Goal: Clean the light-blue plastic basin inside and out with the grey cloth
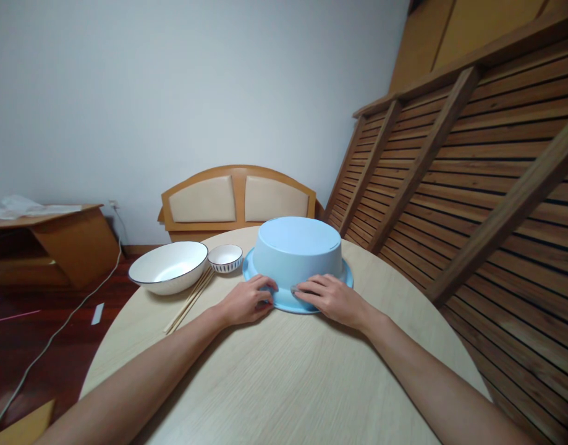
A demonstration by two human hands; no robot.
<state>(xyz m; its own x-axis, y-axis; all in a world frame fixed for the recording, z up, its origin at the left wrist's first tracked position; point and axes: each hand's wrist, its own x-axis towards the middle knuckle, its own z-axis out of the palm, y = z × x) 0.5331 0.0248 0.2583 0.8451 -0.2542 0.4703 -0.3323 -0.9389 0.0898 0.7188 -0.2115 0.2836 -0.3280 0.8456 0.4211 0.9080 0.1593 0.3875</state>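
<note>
A light blue plastic basin (296,250) stands upside down on the round wooden table (284,377), its rim flat on the top. My left hand (246,301) rests on the near rim, fingers curled onto it. My right hand (330,298) lies beside it on the same rim, fingers bent over the edge and touching the basin wall. Both hands are close together at the front of the basin.
A large white bowl (169,266) and a small patterned bowl (225,257) sit at the table's left, with chopsticks (190,300) lying beside them. A padded chair back (240,199) stands behind the table. A slatted wooden frame (473,179) leans at the right. A cable (52,340) crosses the floor.
</note>
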